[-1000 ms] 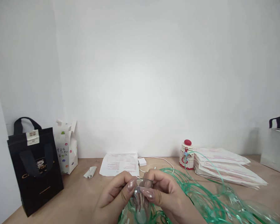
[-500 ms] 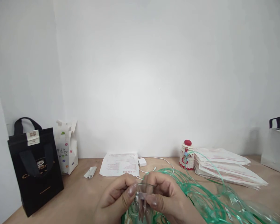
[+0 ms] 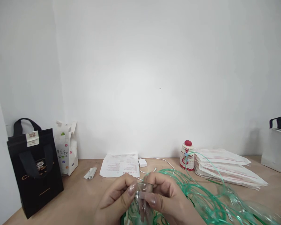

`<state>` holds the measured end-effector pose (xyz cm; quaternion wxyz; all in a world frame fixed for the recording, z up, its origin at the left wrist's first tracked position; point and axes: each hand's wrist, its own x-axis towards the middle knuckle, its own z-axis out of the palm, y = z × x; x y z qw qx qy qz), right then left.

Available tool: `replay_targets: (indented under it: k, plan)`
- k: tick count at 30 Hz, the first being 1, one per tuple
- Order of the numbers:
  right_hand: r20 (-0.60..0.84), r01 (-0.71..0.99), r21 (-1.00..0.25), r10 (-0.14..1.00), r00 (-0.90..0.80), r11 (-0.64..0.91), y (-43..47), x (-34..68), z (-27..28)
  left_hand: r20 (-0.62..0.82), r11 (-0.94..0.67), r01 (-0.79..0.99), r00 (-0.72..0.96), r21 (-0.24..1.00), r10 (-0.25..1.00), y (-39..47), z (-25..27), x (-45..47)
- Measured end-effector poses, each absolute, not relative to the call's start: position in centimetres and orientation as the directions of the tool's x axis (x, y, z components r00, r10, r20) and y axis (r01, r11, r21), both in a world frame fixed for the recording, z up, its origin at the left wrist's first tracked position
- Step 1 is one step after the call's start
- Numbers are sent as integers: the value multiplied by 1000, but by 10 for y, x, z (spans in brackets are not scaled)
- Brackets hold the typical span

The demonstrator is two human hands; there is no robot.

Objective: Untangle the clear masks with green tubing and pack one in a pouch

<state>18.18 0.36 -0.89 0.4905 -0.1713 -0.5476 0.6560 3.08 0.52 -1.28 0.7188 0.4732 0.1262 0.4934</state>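
Note:
My left hand (image 3: 117, 198) and my right hand (image 3: 170, 198) meet at the front middle of the table. Between them is a clear, green-tinted plastic oxygen mask (image 3: 144, 187), gripped by its narrow top edge. Both thumbs press on the near side and the index fingers curl behind. A small shiny metal nose strip (image 3: 142, 195) crosses the mask between my thumbs, with my right thumb on its right end. The mask's lower part runs out of the bottom of the view. Coiled green tubing (image 3: 207, 192) lies just right of my right hand.
More clear plastic masks (image 3: 234, 200) lie among the tubing. Behind are stacked paper packets (image 3: 224, 165), a red-topped jar (image 3: 187, 156), a white charger (image 3: 142, 162) with cable and a printed sheet (image 3: 119, 165). A black bag (image 3: 35, 178) and white bag (image 3: 69, 150) stand left.
My right thumb has shifted slightly left along the metal strip, and the mask's top edge has flexed a little. Both hands keep their hold in nearly the same place.

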Motion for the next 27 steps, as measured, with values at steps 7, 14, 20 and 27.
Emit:
replay_targets:
  k: [7, 14, 20, 27]
  plan:
    - [340, -486, -869, 824, -454, 90, 12, 179, -14, 234, 126, -604, 481, 787, 845, 5, -11, 31]
    - [383, -509, -853, 803, -457, 117, 18, 178, -19, 281, 10, -537, 458, 843, 843, 6, -12, 31]
    - [383, -494, -861, 790, -478, 119, 17, 179, -18, 293, -45, -509, 420, 860, 859, 6, -11, 33]
    - [382, -478, -869, 789, -482, 129, 17, 180, -17, 301, -69, -505, 394, 860, 868, 6, -12, 35]
